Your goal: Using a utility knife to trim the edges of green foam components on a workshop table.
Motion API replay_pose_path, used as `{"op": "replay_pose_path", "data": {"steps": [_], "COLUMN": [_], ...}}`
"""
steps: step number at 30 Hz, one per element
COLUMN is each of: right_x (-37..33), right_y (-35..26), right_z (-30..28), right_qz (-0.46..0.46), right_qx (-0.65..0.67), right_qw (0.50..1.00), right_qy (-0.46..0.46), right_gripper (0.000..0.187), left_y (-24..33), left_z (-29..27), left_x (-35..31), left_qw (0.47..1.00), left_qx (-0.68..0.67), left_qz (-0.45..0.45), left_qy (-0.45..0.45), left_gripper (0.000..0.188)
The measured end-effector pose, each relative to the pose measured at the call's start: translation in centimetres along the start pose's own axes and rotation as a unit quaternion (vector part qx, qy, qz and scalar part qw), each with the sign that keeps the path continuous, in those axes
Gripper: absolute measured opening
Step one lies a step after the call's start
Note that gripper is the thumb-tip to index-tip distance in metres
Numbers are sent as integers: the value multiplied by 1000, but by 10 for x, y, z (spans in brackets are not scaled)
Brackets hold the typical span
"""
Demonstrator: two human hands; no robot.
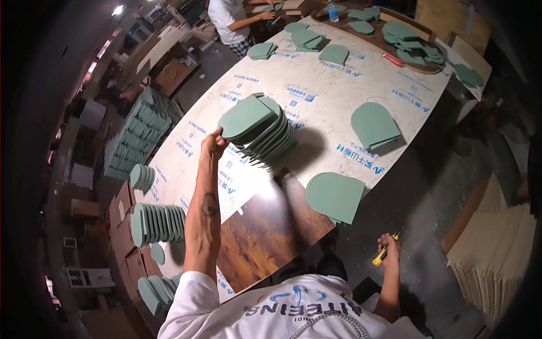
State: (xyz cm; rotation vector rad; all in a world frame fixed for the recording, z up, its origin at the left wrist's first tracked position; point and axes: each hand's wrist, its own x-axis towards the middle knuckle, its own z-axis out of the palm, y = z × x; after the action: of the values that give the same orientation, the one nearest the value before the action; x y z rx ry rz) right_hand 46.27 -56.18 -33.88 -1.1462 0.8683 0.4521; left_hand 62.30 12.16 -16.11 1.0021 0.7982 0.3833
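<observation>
My left hand (213,143) is at the left end of a green panel (248,117) with a rounded end, its fingers closed on the edge. That panel lies on top of a tall stack of similar panels (275,141) in the middle of the table. Off the table's near right side, my right hand (388,250) is closed around a yellow utility knife (381,255), blade end pointing up and away. Two small piles of green panels lie nearest on the right: one by the table edge (336,195), another farther back (374,124).
Leaning rows of green panels (158,222) line the table's left edge. A dark brown board (265,240) covers the near corner. Farther back are more panels (334,54), a red-handled tool (393,60) and a water bottle (333,11). Another person (228,22) works at the far left.
</observation>
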Motion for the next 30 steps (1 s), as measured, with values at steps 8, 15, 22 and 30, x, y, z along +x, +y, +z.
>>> {"op": "replay_pose_path", "data": {"steps": [8,15,22,30], "right_x": [20,-26,-33,-25], "right_y": [-21,-20,28,27], "right_z": [31,73,67,94], "right_qz": [-22,-42,-24,-96], "right_qx": [31,78,66,24], "right_qw": [999,996,997,994], "right_qy": [-11,-17,-19,-48], "right_gripper": [18,13,14,19], "left_y": [13,-40,-2,-21], "left_z": [-37,-97,-11,36], "left_x": [-74,-191,-96,3], "left_qw": [980,996,979,980], "left_qx": [30,-3,74,81], "left_qz": [129,42,187,129], "left_qy": [-150,-75,-23,126], "left_gripper": [26,36,35,18]}}
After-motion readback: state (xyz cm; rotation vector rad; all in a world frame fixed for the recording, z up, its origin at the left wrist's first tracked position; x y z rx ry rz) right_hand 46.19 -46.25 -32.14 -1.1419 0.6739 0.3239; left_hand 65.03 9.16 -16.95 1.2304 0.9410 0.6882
